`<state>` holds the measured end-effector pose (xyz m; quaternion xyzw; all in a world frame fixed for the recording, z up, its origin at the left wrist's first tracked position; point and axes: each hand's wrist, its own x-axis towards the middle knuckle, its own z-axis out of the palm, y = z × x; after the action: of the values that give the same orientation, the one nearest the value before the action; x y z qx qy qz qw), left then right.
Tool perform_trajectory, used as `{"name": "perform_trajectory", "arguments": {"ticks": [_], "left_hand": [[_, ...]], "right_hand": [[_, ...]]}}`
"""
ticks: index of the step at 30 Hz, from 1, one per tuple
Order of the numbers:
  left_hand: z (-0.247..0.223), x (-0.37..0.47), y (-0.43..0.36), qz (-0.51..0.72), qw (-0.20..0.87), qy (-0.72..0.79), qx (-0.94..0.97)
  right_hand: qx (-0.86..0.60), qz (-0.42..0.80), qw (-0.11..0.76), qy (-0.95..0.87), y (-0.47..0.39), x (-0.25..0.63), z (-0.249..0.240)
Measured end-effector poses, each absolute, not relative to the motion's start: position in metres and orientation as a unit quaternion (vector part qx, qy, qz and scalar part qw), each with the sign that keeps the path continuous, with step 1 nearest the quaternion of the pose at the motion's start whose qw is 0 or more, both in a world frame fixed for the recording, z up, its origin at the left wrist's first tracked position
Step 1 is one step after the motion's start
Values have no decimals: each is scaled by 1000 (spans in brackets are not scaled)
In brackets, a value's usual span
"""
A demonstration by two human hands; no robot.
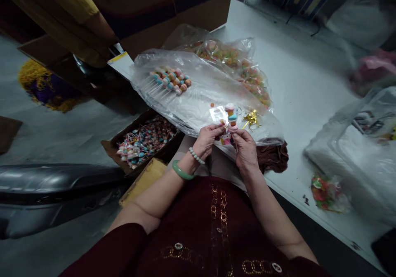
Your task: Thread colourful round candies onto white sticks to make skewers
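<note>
My right hand pinches the lower end of a candy lollipop, a stack of pink, blue and orange pieces held upright. Close beside it, the fingers of my left hand are closed on a small clear plastic wrapper with a printed lower part. Just right of the lollipop lie gold twist ties. Beyond the wrapper is a small orange piece. Several unwrapped candy lollipops lie side by side farther left on a clear plastic sheet, their white sticks pointing toward the table edge.
Bags of colourful gummy candy lie behind the sheet. Below the table's left edge stands a carton full of wrapped candies. A large cardboard box and another person's yellow sleeve are at the back. Plastic bags sit on the right.
</note>
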<state>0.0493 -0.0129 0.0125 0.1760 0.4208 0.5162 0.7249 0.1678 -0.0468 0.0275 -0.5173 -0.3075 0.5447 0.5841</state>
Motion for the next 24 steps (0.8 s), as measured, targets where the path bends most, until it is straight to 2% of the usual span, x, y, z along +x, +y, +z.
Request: {"name": "perform_trajectory", "arguments": {"ticks": [4,8,13,17,24], "left_hand": [[8,55,-13,578,686,412,161],[6,62,-19,606,662,406,171],[9,58,-21,491,730,428,208],[9,47,-16,460,753,419,213],[4,27,-2,486,762,429,-6]], "right_hand": [[-496,613,561,-249,-53,161,29],[-513,604,563,-237,-52,156,23],[-525,532,574,-333,-48,163,21],[-533,532,553,-356,-48,168,23],[-557,469,583,-360,-55,187,15]]}}
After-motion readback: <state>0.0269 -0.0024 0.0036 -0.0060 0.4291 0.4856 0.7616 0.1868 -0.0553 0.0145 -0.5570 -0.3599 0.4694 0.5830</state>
